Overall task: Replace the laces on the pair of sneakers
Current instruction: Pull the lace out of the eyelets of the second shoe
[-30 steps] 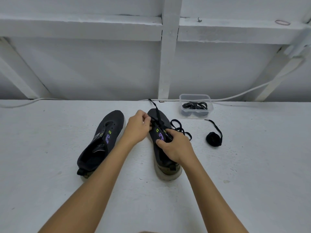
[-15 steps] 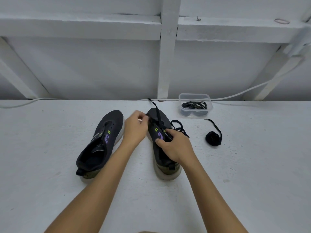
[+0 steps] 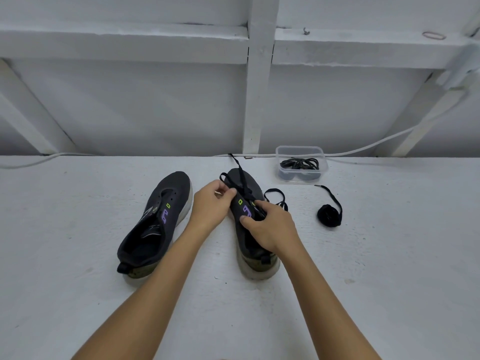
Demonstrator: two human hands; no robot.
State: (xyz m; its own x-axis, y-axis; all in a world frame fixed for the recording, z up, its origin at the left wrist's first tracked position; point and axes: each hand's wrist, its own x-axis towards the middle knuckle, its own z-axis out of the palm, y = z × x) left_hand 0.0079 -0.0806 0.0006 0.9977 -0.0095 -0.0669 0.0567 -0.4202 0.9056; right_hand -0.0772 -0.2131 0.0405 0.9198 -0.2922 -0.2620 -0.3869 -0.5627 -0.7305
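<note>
Two dark sneakers with purple and green marks stand on the white table. The left sneaker (image 3: 158, 222) has no lace in it. The right sneaker (image 3: 249, 229) carries a black lace (image 3: 240, 178) through its front eyelets, one end trailing off past the toe, another loop lying to its right. My left hand (image 3: 211, 203) pinches the lace at the left side of the eyelets. My right hand (image 3: 270, 227) grips the shoe's upper around the tongue, fingertips at the eyelets; what they hold is hidden.
A rolled black lace (image 3: 329, 215) lies right of the shoes, one end loose. A clear plastic box (image 3: 301, 163) with more black laces stands at the back near the wall. A white cable (image 3: 389, 141) runs along the table's far edge.
My left hand has shifted slightly at the eyelets, working the lace, and a small loop now stands above its fingers. My right hand stays on the shoe.
</note>
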